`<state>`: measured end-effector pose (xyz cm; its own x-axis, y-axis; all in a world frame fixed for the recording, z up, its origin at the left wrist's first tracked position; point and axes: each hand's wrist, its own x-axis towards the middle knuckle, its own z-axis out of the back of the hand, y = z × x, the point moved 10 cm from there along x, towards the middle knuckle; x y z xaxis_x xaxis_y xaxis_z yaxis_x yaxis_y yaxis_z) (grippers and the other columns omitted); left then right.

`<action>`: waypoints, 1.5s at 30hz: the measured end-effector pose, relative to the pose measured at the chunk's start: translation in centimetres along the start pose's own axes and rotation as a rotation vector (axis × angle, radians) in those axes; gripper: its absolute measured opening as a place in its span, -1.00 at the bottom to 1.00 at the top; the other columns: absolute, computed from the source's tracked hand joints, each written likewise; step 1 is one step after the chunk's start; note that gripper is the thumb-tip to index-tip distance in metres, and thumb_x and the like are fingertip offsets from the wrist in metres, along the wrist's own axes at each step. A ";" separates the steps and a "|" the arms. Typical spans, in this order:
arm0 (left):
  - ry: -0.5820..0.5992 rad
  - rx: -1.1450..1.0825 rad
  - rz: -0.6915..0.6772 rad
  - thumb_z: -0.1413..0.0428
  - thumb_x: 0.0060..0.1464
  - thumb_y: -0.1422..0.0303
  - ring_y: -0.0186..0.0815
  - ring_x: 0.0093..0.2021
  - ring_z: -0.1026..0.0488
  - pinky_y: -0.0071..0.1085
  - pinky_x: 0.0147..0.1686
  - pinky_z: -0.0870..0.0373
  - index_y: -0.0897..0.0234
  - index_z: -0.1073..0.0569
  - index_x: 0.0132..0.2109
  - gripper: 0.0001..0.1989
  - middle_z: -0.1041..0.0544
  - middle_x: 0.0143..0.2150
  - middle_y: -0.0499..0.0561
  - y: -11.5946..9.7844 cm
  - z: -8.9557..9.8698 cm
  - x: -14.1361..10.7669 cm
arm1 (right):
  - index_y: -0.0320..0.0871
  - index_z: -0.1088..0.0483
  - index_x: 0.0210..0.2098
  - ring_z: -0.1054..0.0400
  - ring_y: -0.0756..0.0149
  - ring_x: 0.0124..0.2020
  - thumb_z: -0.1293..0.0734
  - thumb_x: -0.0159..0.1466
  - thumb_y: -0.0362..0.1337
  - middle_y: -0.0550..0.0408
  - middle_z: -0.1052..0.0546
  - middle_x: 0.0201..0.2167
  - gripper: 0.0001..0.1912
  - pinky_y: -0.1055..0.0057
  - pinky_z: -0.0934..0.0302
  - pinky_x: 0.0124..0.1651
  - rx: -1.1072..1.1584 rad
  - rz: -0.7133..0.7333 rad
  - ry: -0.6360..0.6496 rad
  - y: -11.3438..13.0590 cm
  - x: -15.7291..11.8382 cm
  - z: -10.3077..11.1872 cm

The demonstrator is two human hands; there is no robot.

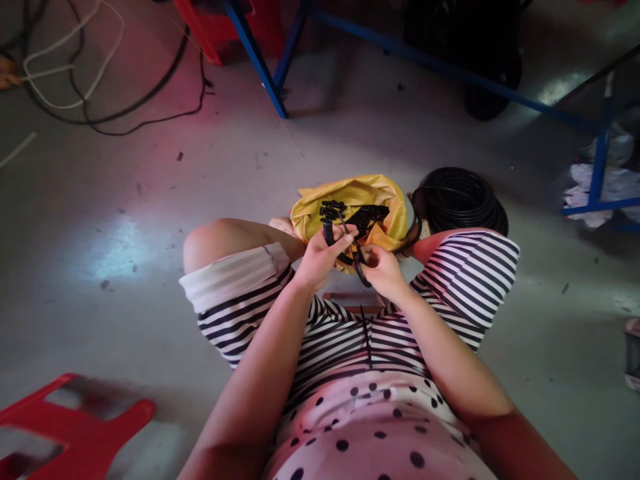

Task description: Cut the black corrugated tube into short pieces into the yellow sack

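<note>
My left hand (323,259) is closed, thumb and fingers pinched on a dark strip of black cable or tubing; a thick black curved piece (328,232) sticks up beside its fingers. Close by on the right, my right hand (384,272) grips a black cable (416,223) that runs back toward a black coil (463,200). A dark loop hangs between the hands, and its exact shape is hard to make out. Beneath and beyond them, a yellow bag (353,183) stands open with several short black pieces (331,208) inside.
Striped shorts cover my bent legs on both sides of the bag. A blue metal frame (255,57) and a red stool (213,30) are ahead. Loose cables (135,103) lie front left, another red stool (85,427) near left, plastic bags (587,193) at right. Small scraps dot the floor.
</note>
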<state>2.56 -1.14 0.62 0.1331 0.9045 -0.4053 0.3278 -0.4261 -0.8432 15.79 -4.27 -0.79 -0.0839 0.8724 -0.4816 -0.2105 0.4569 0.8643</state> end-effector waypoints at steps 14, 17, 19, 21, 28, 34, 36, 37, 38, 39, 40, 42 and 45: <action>0.321 0.246 0.127 -0.24 0.15 0.05 -0.34 -0.45 -0.35 -0.42 -0.41 -0.32 0.26 -0.43 -0.37 -0.63 -0.44 -0.46 -0.05 2.1 -3.0 -0.7 | -0.05 -0.23 -0.28 -0.58 0.17 -0.17 -0.59 0.00 -0.03 0.11 -0.61 -0.33 -0.47 0.21 -0.47 -0.04 0.326 0.115 -0.292 1.7 0.0 4.7; 0.416 0.398 0.038 -0.16 0.22 0.02 -0.27 -0.33 -0.45 -0.37 -0.28 -0.39 0.26 -0.51 -0.29 -0.63 -0.53 -0.35 0.01 1.5 -3.3 -0.5 | -0.05 -0.24 -0.27 -0.58 0.15 -0.15 -0.58 0.02 -0.05 0.10 -0.61 -0.34 -0.50 0.16 -0.46 0.00 0.346 0.124 -0.370 1.7 -0.2 5.8; 0.428 0.518 0.004 -0.13 0.24 0.03 -0.23 -0.30 -0.47 -0.36 -0.26 -0.38 0.27 -0.53 -0.28 -0.63 -0.55 -0.33 0.03 1.4 -3.0 -0.4 | -0.05 -0.25 -0.28 -0.58 0.16 -0.14 -0.58 0.02 -0.08 0.10 -0.60 -0.33 -0.52 0.15 -0.46 0.03 0.383 0.138 -0.409 1.9 -0.3 6.6; 0.411 0.583 -0.016 -0.12 0.25 0.05 -0.23 -0.30 -0.46 -0.36 -0.27 -0.35 0.27 -0.52 -0.29 -0.63 -0.55 -0.33 0.03 1.2 -2.7 -0.3 | -0.06 -0.28 -0.28 -0.57 0.19 -0.16 -0.60 -0.01 -0.13 0.13 -0.59 -0.34 -0.52 0.16 -0.45 0.05 0.447 0.142 -0.436 1.9 -0.4 7.1; 0.152 0.394 -0.116 -0.08 0.30 0.09 -0.38 -0.44 -0.18 -0.45 -0.42 -0.13 0.28 -0.43 -0.25 -0.67 -0.25 -0.46 -0.11 -2.0 -0.7 -0.3 | -0.08 -0.35 -0.31 -0.49 0.36 -0.32 -0.65 -0.08 -0.14 0.26 -0.50 -0.40 -0.50 0.32 -0.44 -0.06 0.518 0.085 -0.353 1.1 0.0 6.2; 0.038 0.222 -0.103 -0.16 0.24 0.10 -0.38 -0.43 -0.15 -0.45 -0.41 -0.11 0.27 -0.41 -0.19 -0.70 -0.22 -0.46 -0.13 -2.8 0.6 -0.2 | -0.06 -0.28 -0.42 -0.29 0.36 -0.50 -0.62 -0.05 0.06 0.28 -0.34 -0.56 -0.47 0.36 -0.27 -0.36 0.319 -0.072 -0.109 -0.6 -0.7 2.7; 0.035 0.210 -0.145 -0.16 0.24 0.08 -0.38 -0.44 -0.13 -0.45 -0.42 -0.09 0.26 -0.41 -0.22 -0.69 -0.19 -0.47 -0.14 -3.0 0.8 -0.1 | -0.05 -0.25 -0.42 -0.25 0.36 -0.51 -0.57 0.02 0.11 0.27 -0.31 -0.57 -0.48 0.36 -0.20 -0.39 0.283 -0.092 -0.046 -0.9 -1.0 2.1; 0.028 0.206 -0.169 -0.16 0.25 0.07 -0.39 -0.45 -0.12 -0.45 -0.43 -0.08 0.26 -0.41 -0.22 -0.68 -0.18 -0.48 -0.14 -3.1 0.9 0.0 | -0.05 -0.25 -0.41 -0.24 0.35 -0.50 -0.56 0.04 0.12 0.27 -0.30 -0.56 -0.48 0.37 -0.18 -0.39 0.270 -0.095 -0.024 -1.0 -1.1 2.0; 0.015 0.203 -0.193 -0.17 0.25 0.07 -0.39 -0.45 -0.11 -0.45 -0.43 -0.07 0.26 -0.42 -0.21 -0.68 -0.17 -0.47 -0.15 -3.2 1.1 0.1 | -0.05 -0.25 -0.41 -0.24 0.35 -0.50 -0.55 0.05 0.12 0.26 -0.30 -0.56 -0.49 0.36 -0.16 -0.39 0.260 -0.097 -0.005 -1.0 -1.2 1.9; -0.001 0.205 -0.213 -0.17 0.25 0.06 -0.39 -0.45 -0.11 -0.45 -0.43 -0.08 0.26 -0.43 -0.20 -0.68 -0.18 -0.47 -0.15 -3.2 1.4 0.2 | -0.05 -0.26 -0.40 -0.24 0.35 -0.49 -0.55 0.05 0.12 0.26 -0.30 -0.56 -0.49 0.36 -0.16 -0.38 0.253 -0.103 0.014 -1.0 -1.2 1.8; -0.016 0.213 -0.228 -0.17 0.25 0.06 -0.40 -0.45 -0.12 -0.45 -0.42 -0.10 0.26 -0.44 -0.19 -0.68 -0.20 -0.46 -0.14 -3.2 1.6 0.2 | -0.06 -0.26 -0.39 -0.24 0.34 -0.49 -0.55 0.05 0.12 0.26 -0.30 -0.56 -0.49 0.36 -0.15 -0.37 0.249 -0.111 0.029 -1.1 -1.2 1.8; -0.036 0.244 -0.246 -0.18 0.25 0.06 -0.39 -0.43 -0.15 -0.45 -0.41 -0.13 0.26 -0.46 -0.18 -0.67 -0.25 -0.44 -0.12 -3.2 1.8 0.3 | -0.06 -0.26 -0.39 -0.26 0.34 -0.48 -0.55 0.05 0.12 0.26 -0.32 -0.56 -0.49 0.35 -0.16 -0.35 0.250 -0.132 0.053 -1.2 -1.1 1.6; -0.048 0.267 -0.258 -0.19 0.24 0.05 -0.40 -0.43 -0.17 -0.46 -0.42 -0.15 0.27 -0.47 -0.18 -0.66 -0.27 -0.44 -0.11 -3.2 1.9 0.3 | -0.07 -0.25 -0.39 -0.25 0.35 -0.47 -0.55 0.05 0.12 0.26 -0.33 -0.55 -0.48 0.35 -0.15 -0.35 0.257 -0.147 0.033 -1.2 -1.0 1.9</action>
<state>-0.20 0.43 2.56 0.0318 0.9834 -0.1785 0.0882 -0.1806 -0.9796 17.99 -5.34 -1.09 -0.1036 0.7892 -0.6054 0.0300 0.6109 0.7912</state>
